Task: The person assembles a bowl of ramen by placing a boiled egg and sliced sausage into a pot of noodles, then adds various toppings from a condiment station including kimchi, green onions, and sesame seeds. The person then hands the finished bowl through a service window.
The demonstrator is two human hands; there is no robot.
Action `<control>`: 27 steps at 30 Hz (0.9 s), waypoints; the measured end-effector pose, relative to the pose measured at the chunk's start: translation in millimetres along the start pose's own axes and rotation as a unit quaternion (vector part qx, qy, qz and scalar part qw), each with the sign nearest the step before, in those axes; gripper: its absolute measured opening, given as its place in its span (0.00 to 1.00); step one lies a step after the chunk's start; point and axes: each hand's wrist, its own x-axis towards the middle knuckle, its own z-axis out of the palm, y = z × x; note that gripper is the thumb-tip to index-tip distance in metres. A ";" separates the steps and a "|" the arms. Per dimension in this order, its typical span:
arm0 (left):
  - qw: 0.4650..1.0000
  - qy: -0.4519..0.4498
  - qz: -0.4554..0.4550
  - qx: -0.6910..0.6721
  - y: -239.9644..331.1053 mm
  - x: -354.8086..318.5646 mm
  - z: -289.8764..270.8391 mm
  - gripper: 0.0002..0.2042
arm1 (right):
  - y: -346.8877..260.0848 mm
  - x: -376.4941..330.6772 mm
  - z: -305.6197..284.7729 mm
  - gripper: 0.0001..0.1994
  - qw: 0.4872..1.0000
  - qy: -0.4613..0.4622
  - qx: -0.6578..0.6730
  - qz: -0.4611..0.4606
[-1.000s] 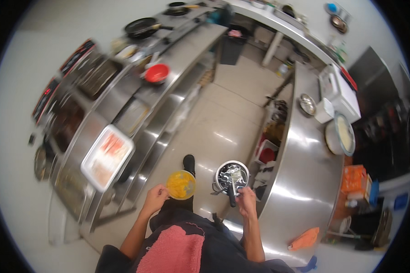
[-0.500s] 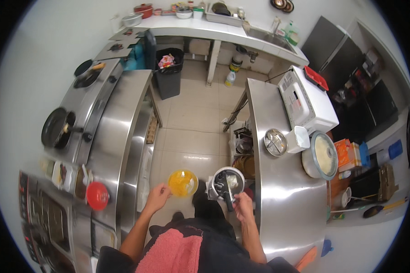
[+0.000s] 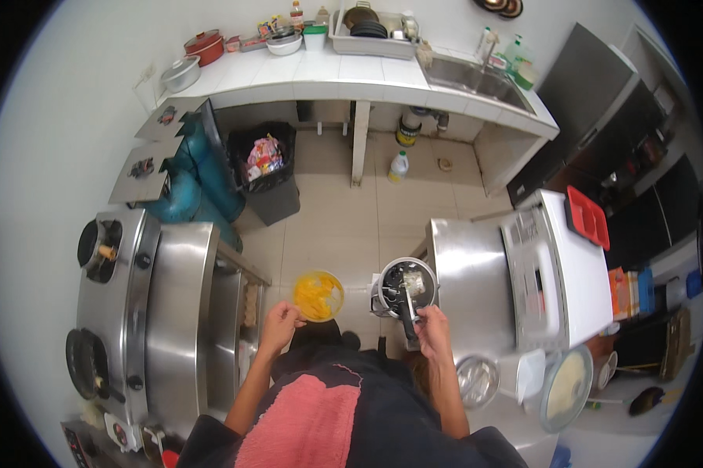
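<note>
My left hand (image 3: 283,321) pinches the rim of a clear bowl (image 3: 339,303) holding yellow, wet-looking food (image 3: 311,295); what the food is I cannot make out. To its right, my right hand (image 3: 433,324) grips the near rim of a light-coloured round pot (image 3: 384,278). Several dark and metal utensils lie inside that pot, along with a pale item too small to name. One black handle (image 3: 408,321) sticks out over the near rim, beside my right fingers. Both vessels hang over the floor between the two steel counters, at about the same height.
On the left run a steel counter (image 3: 176,296) and a stove (image 3: 125,312) with pans. Ahead stand a trash bin (image 3: 277,203), blue gas cylinders (image 3: 172,195) and a tiled counter with a sink (image 3: 476,82). A microwave (image 3: 534,273) and a lidded pot (image 3: 566,390) are at right.
I have walked forward along the aisle; the sink counter and bin are closer, and the side counters have slid back past me. Both hands still hold their vessels.
</note>
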 end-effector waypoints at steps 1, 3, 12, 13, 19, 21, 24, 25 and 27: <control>1.000 -0.005 -0.001 -0.006 10.1 28.4 7.0 0.08 | -10.6 27.0 7.3 0.03 1.000 -0.004 -0.013 -0.001; 1.000 -0.011 -0.003 0.000 29.1 85.6 23.7 0.08 | -35.0 77.1 21.6 0.05 1.000 0.002 -0.021 -0.013; 0.987 -0.086 0.032 0.134 111.7 387.5 86.6 0.08 | -130.4 271.2 104.7 0.08 0.995 0.071 0.049 -0.051; 0.984 -0.097 0.034 0.147 122.8 418.8 97.0 0.08 | -143.4 290.7 110.7 0.08 0.992 0.095 0.051 -0.063; 0.943 -0.194 0.172 0.207 210.3 594.6 180.6 0.16 | -241.4 397.8 123.8 0.11 0.987 0.120 0.042 -0.094; 0.901 -0.276 0.243 0.231 245.6 646.6 217.8 0.19 | -284.6 434.6 122.4 0.15 0.985 0.148 0.004 -0.091; 0.837 -0.406 0.259 0.261 298.3 706.4 288.0 0.24 | -356.2 484.1 119.0 0.18 0.987 0.130 -0.011 -0.096; 0.828 -0.444 0.228 0.256 314.9 722.5 312.2 0.26 | -383.1 501.7 118.3 0.12 0.989 0.122 0.001 -0.079; 0.813 -0.509 0.168 0.228 344.7 747.2 364.9 0.30 | -433.1 533.9 116.9 0.11 0.989 0.108 -0.023 -0.094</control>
